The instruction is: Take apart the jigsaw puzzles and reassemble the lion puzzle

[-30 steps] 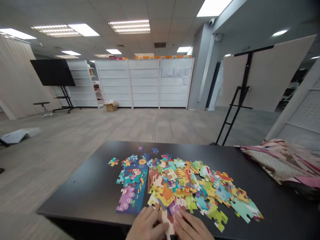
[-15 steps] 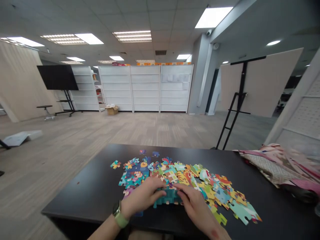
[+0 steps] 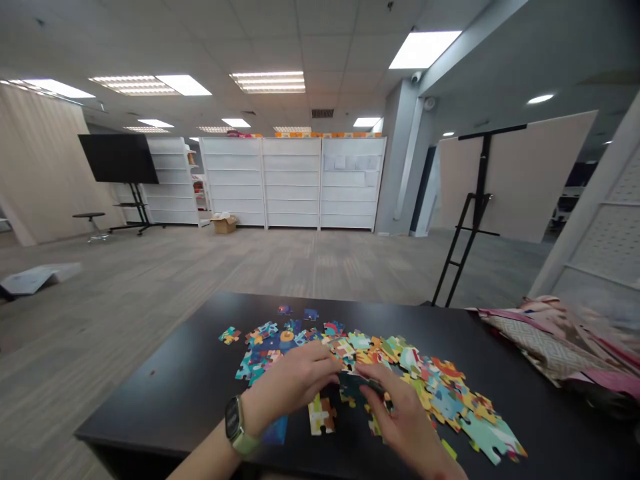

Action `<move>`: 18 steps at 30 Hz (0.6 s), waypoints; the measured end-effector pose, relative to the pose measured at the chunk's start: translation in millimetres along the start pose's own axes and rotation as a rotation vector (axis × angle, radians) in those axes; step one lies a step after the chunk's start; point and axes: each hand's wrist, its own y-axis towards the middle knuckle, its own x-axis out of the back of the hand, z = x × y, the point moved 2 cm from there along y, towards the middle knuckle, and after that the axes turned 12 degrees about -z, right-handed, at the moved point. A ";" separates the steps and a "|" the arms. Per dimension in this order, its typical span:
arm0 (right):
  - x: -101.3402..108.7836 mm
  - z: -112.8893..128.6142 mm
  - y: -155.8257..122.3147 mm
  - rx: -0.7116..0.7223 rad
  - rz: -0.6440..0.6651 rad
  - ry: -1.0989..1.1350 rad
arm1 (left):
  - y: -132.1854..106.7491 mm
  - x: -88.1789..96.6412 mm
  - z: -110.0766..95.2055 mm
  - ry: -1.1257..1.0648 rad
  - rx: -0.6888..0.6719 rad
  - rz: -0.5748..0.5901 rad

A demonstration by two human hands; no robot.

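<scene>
Between my hands, near the front of the dark table, is a dark teal section of jigsaw puzzle (image 3: 354, 387), tilted and partly covered by fingers. My right hand (image 3: 400, 413) pinches its right side between thumb and fingers. My left hand (image 3: 295, 380), with a watch on the wrist, has its fingers closed at the upper left edge of that section; the exact contact is partly hidden. Below the left fingers lie joined yellow and brown puzzle pieces (image 3: 321, 415). A blue puzzle piece (image 3: 275, 431) shows beside the left wrist.
A heap of colourful puzzle pieces (image 3: 425, 380) spreads right across the black table (image 3: 185, 380). A partly joined blue section (image 3: 267, 341) lies at the left, with several loose pieces around it. Patterned fabric (image 3: 545, 333) is bunched at the right edge. An easel board (image 3: 530, 180) stands beyond.
The teal puzzle section has tilted and looks darker, and my hands have shifted with it. The joined yellow and brown pieces beneath have come into view. The camera has tipped slightly upward.
</scene>
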 end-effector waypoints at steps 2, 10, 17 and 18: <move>-2.6 -0.9 -0.9 -0.082 0.119 -0.004 | 2.4 -2.6 -0.1 -0.040 0.008 0.057; -14.0 -25.6 -34.2 -0.241 -0.096 -0.032 | -23.3 -13.1 19.2 -0.322 0.275 -0.065; -28.6 -44.7 -51.1 -0.333 -0.215 -0.008 | -28.4 -37.8 31.4 -0.229 0.307 -0.106; -29.0 -43.6 -51.7 -0.335 -0.202 0.000 | -28.6 -44.0 29.4 -0.216 0.273 -0.054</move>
